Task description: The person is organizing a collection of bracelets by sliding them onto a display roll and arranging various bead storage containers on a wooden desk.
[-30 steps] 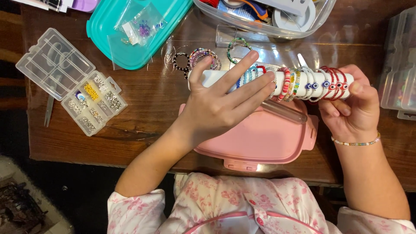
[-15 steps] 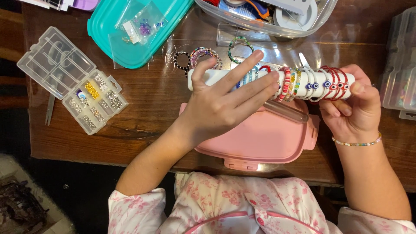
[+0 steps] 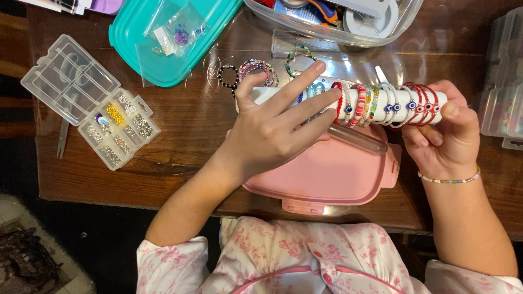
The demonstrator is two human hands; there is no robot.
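The white bracelet roll [image 3: 348, 103] lies sideways, its long way running left to right, held up just over the pink box lid [image 3: 327, 174] on the desk [image 3: 180, 136]. The right hand [image 3: 441, 136] is closed around the right end of the roll, with the thumb on the tip. The left hand [image 3: 272, 130] comes at the roll from the near left. It lies flat on the left half with the fingers spread long, and the fingertips almost touch the red bead bracelet [image 3: 339, 100]. So the left hand is the one nearer the bare end, and the bracelets sit to its right along the roll. Next to a moment ago, the left fingers have slid a tiny bit to the right and the roll sits much the same.
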